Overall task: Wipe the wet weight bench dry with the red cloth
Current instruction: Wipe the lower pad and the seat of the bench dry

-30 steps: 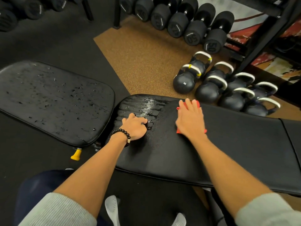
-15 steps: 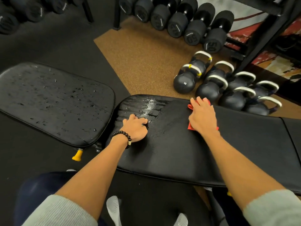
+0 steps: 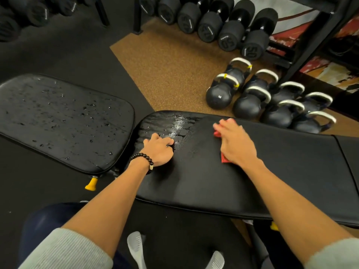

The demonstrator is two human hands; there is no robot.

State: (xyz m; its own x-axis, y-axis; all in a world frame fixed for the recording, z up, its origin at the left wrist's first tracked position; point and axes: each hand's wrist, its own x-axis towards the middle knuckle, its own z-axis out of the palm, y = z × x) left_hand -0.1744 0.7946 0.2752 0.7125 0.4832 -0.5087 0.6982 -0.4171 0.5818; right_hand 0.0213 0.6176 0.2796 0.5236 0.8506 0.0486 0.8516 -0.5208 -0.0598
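Seen from the head view, the right hand (image 3: 236, 144) lies flat with straight fingers pressing the red cloth (image 3: 225, 159) onto the weight bench (image 3: 291, 171) pad, just right of a glistening wet patch (image 3: 178, 125). The left hand (image 3: 160, 150) rests loosely curled at that patch's near edge, holding nothing. Best to sweep the cloth leftward in overlapping passes with even pressure, then do the droplet-covered seat pad (image 3: 58, 117).
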